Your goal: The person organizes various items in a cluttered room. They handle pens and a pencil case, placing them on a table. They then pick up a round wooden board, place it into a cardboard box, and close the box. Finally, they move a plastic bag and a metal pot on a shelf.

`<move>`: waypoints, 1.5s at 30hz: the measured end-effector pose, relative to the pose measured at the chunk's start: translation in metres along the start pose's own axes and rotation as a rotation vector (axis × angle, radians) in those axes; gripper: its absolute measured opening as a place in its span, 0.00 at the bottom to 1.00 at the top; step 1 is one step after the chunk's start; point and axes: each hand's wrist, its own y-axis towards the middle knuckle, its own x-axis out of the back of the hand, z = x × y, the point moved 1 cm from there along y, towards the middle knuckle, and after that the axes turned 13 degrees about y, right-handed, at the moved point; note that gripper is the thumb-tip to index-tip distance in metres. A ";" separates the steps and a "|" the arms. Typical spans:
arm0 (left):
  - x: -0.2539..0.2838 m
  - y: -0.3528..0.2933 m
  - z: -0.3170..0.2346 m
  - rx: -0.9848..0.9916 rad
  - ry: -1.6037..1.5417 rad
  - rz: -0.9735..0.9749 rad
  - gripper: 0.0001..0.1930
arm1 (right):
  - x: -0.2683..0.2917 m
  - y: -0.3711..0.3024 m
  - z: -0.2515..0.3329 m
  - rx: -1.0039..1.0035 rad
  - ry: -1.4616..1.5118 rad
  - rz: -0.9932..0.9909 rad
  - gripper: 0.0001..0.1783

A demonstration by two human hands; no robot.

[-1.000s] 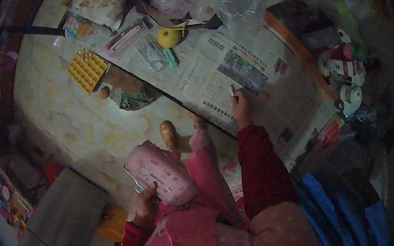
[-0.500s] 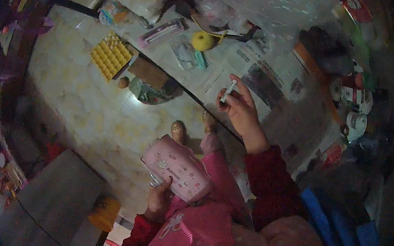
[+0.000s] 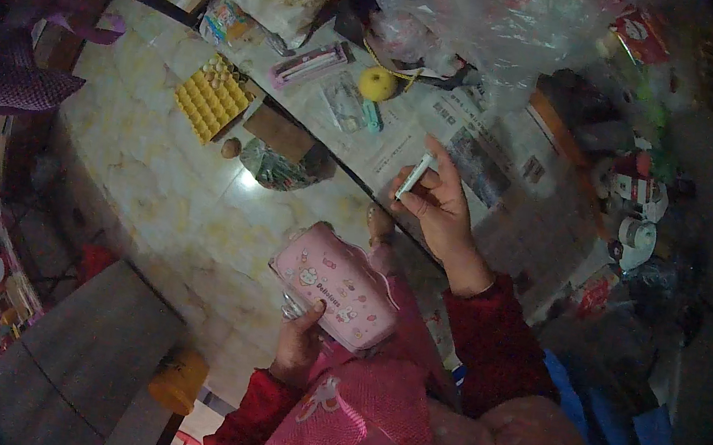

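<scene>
My left hand [image 3: 299, 344] grips the near edge of a pink zip pouch [image 3: 340, 287] printed with small cartoon figures, its thumb on the printed face. A small silvery thing [image 3: 291, 308] shows at the pouch's left edge beside the thumb; I cannot make out what it is. Raised above the table's edge, my right hand [image 3: 442, 211] pinches a short, slim white stick with a dark end [image 3: 415, 176], held at a slant between thumb and fingers. The two hands are well apart. Whether the pouch is zipped up is unclear.
A table [image 3: 543, 223] bears newspaper [image 3: 401, 148], a yellow round fruit [image 3: 377, 84], a teal object [image 3: 371, 116], a pink-edged pack [image 3: 312, 64] and clear plastic bags [image 3: 496, 26]. On the floor stand a yellow egg tray [image 3: 211, 100] and a stuffed plastic bag [image 3: 279, 164]. A grey box-like surface [image 3: 82, 358] lies left.
The view has shifted slightly, so the table things sit a little farther right. The pouch is tilted more and now covers one foot. Both hands keep hold of the same things.
</scene>
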 end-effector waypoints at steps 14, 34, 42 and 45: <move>-0.018 -0.023 -0.002 -0.235 -0.006 -0.074 0.14 | -0.051 -0.004 0.046 -0.063 -0.096 0.373 0.37; -0.065 -0.020 0.047 -0.603 -0.519 -0.309 0.16 | -0.053 -0.006 0.079 -0.017 -0.510 0.680 0.21; -0.070 0.000 0.065 -0.757 -0.480 -0.421 0.18 | -0.019 -0.011 0.044 -0.246 -0.439 0.745 0.25; -0.077 -0.002 0.060 -0.767 -0.447 -0.424 0.17 | -0.011 -0.004 0.041 -0.308 -0.471 0.726 0.24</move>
